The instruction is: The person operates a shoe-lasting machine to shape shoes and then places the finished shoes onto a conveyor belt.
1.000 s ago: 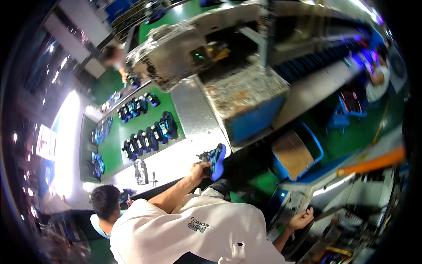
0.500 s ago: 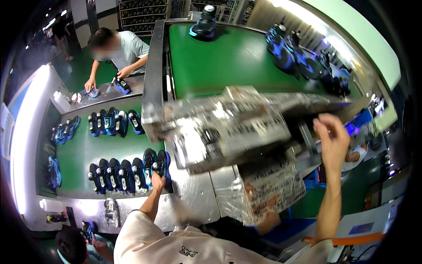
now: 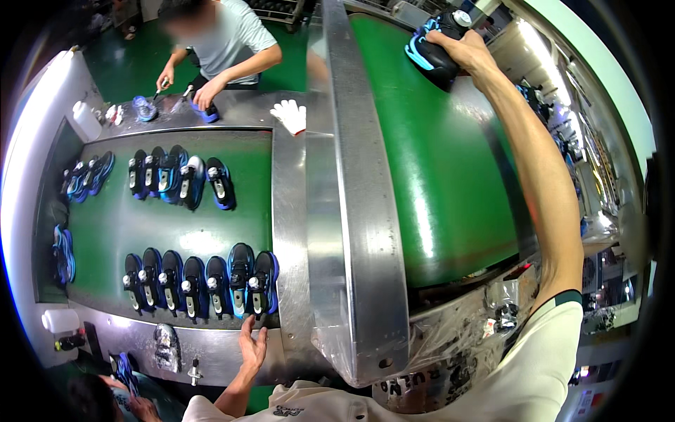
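My left hand [image 3: 252, 346] is open, its fingers apart, just below a black shoe with a blue-purple sole [image 3: 264, 283]. That shoe ends a near row of similar black-and-blue shoes on the left green belt [image 3: 204, 228]. Each carries a silver-and-white fitting on top. At the far upper right, my right arm stretches over the second green belt [image 3: 450, 204]. There my right hand [image 3: 470, 55] grips a black shoe with light-blue trim [image 3: 437, 60], thumb across it; a white-capped fitting stands at its far end.
A tall metal rail [image 3: 365, 211] divides the belts. A white glove [image 3: 289, 117] lies on the metal ledge. Across the left belt, a co-worker [image 3: 235, 46] handles a shoe and a thin tool. Another person [image 3: 105, 401] sits lower left. Plastic-wrapped machinery [image 3: 457, 337] stands near me.
My left hand has let go of the end shoe and drawn back toward me. My right hand, empty before, has reached far forward and taken hold of a shoe. My view has shifted.
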`<state>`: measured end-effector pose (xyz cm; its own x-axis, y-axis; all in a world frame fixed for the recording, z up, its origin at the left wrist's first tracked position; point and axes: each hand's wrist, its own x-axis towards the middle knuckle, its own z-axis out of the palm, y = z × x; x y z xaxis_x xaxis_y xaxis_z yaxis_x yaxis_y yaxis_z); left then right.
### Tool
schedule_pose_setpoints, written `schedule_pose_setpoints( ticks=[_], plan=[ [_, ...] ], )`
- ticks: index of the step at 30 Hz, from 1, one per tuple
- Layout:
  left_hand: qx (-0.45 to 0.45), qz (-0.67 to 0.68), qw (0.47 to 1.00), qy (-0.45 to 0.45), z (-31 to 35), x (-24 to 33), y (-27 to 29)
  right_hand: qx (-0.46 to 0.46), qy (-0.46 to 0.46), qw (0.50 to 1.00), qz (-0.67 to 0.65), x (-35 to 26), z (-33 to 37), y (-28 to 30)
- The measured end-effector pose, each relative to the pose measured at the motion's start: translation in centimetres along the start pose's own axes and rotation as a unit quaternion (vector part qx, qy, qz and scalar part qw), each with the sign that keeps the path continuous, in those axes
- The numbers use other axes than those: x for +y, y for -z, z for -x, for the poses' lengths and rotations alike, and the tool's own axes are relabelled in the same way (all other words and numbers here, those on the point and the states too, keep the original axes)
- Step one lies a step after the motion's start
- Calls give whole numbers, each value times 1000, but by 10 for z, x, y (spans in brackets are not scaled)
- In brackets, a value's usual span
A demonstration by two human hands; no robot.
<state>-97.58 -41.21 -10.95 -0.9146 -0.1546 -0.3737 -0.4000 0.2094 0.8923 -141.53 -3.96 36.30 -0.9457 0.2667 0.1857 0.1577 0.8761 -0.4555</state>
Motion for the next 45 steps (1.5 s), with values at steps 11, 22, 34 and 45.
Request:
schedule_pose_setpoints(
  ticks=[11,22,34,45],
  plan=[
    [-344,115,928,89,54,12,-31,42,62,979,-191,79,206,109],
    [-851,276,295,335,215,253,-161,-39,112,964,-238,119,625,199],
    [-878,120,438,148,479,136,-211,562,-168,644,-492,157,1014,81],
    [-966,-92,243,-16,727,-33,-178,835,-449,263,-178,142,1265,-7]
  ],
)
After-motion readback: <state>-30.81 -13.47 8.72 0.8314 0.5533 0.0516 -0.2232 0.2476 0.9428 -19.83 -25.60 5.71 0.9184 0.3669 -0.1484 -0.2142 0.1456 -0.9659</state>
